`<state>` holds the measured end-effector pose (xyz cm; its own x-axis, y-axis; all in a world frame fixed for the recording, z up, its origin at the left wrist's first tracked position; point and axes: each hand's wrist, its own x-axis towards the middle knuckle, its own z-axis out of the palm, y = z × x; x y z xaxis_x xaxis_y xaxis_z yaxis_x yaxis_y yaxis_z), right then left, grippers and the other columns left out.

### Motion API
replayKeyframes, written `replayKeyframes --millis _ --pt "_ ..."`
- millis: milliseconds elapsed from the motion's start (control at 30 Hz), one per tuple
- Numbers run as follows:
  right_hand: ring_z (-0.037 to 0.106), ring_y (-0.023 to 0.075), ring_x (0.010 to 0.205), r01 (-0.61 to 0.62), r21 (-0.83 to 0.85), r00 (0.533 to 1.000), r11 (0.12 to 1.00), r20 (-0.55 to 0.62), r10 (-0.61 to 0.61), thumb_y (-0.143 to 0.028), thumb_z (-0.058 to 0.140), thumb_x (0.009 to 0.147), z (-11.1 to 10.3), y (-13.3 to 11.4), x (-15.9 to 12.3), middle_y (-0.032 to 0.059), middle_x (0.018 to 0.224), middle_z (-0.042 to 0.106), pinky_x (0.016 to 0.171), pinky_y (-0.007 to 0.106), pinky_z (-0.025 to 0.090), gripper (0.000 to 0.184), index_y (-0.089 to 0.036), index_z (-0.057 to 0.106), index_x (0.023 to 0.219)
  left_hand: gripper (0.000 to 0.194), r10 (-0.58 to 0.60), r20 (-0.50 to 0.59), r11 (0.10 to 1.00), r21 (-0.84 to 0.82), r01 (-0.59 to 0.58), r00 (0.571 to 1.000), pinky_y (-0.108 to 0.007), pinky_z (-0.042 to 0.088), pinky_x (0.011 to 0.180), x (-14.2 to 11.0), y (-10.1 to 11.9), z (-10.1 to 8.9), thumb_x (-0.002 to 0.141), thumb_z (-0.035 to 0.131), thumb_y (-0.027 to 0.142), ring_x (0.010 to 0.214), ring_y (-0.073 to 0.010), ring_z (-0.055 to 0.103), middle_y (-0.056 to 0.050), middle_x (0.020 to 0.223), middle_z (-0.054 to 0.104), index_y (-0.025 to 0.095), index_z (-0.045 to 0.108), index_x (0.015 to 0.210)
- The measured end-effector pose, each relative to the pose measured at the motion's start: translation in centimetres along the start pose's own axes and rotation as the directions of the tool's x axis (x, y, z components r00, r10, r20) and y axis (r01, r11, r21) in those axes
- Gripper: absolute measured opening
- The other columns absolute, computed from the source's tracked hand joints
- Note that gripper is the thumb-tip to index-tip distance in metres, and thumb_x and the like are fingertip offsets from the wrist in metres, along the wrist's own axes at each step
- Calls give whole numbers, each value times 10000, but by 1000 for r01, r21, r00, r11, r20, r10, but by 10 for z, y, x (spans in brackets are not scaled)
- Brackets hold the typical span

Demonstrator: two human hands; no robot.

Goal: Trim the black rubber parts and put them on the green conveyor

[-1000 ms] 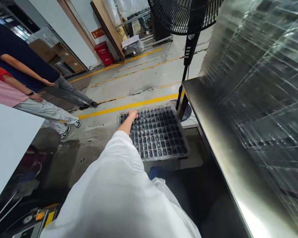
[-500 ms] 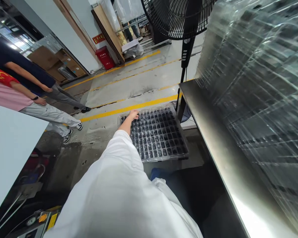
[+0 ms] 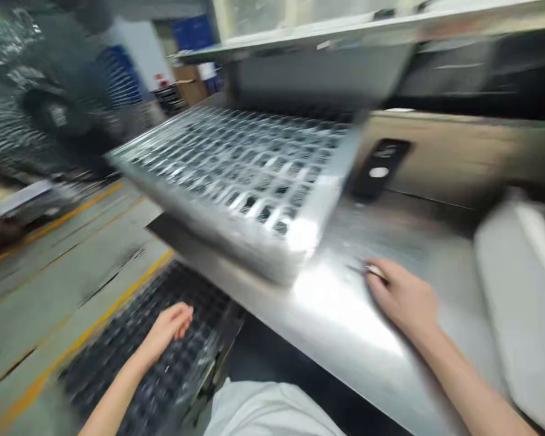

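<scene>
- Our left hand is open, its fingers loosely curled, right over a black plastic cell tray below the near edge of the stainless steel counter. We cannot tell whether the palm touches the tray.
- Our right hand rests on the counter with its fingers drawn narrow around a small pale sliver. The blur hides whether the sliver is pinched or only lying there.
- A stack of clear plastic cell trays sits on the counter, farther from us than our right hand.
- We judge these trays light and thin-walled: stiff along the rims, floppy across the middle, and slippery where sheets nest together.
- We would take the stack by its flat outer rim, with a hand on each long side, rather than pressing on the pockets, which could dent or crack.
- The trays look vacuum-formed, with rows of square pockets and a smooth, glossy flange. The steel top is bright and smooth.
- Beyond the stack, at the back of the counter, a black panel with a round white button is set on a tan surface.
- A pale grey rounded object lies along the counter's right side, a white sleeve shows below its near edge, and a yellow floor line runs beneath the black tray.
</scene>
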<state>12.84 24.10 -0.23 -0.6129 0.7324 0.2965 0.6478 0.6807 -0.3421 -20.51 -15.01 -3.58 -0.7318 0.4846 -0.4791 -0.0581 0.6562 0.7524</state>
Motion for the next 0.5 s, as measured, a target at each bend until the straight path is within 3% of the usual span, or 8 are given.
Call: replayKeyframes --millis 33,100,167,233,300,400,433,500 --pt "698 295 1024 -13 10 1000 1000 10 13 -219 538 961 -3 3 -3 91 1149 746 797 367 529 257 -227 749 1108 737 41 217 995 76 -59 975 -277 375 538 -9 17 15 593 663 942 562 -161 501 9 591 535 218 537 654" --pt "687 292 1051 -12 46 999 999 34 10 -200 516 942 -5 5 -1 79 1166 744 846 365 499 292 -231 739 1128 605 51 585 950 220 -220 809 -292 453 663 -31 57 43 736 668 823 706 -182 564 -4 741 616 221 611 749" --pt "682 274 1038 -37 43 999 998 14 36 -196 527 942 -5 4 3 55 1152 745 826 334 472 283 -248 734 1129 363 55 771 855 292 -429 634 -287 478 790 -56 105 70 847 700 610 871 -197 608 -8 909 675 250 715 895" --pt "678 253 981 -49 42 999 998 3 49 -173 523 946 -6 1 3 40 1097 745 777 310 441 272 -255 734 1095 272 108 889 746 223 -627 445 -274 475 829 -80 155 101 869 724 527 917 -199 623 -4 962 693 278 749 973" --pt "669 240 952 -46 43 999 998 1 46 -161 537 947 -9 -2 0 33 1058 739 747 297 410 251 -253 735 1070 266 206 957 615 35 -788 203 -273 466 819 -100 200 135 900 718 523 871 -192 626 -7 928 699 278 756 996" --pt "653 229 934 -43 48 999 998 7 42 -151 570 943 -14 -3 -5 22 996 728 722 291 371 213 -246 735 1037 266 373 915 454 -326 -829 -155 -263 465 757 -129 251 188 969 660 486 775 -164 618 -24 875 692 231 735 972" --pt "648 224 920 -47 52 999 998 9 46 -150 581 939 -15 -3 -5 17 978 722 711 291 361 201 -247 735 1024 251 444 867 404 -419 -813 -226 -260 465 739 -139 265 206 985 644 449 754 -155 611 -27 855 685 212 715 943" --pt "634 215 885 -69 69 998 995 10 69 -162 598 940 -17 -4 -6 10 953 711 694 290 352 171 -251 732 998 209 605 736 272 -551 -789 -306 -263 470 744 -158 290 239 1004 613 368 751 -150 600 -30 835 672 192 675 913"
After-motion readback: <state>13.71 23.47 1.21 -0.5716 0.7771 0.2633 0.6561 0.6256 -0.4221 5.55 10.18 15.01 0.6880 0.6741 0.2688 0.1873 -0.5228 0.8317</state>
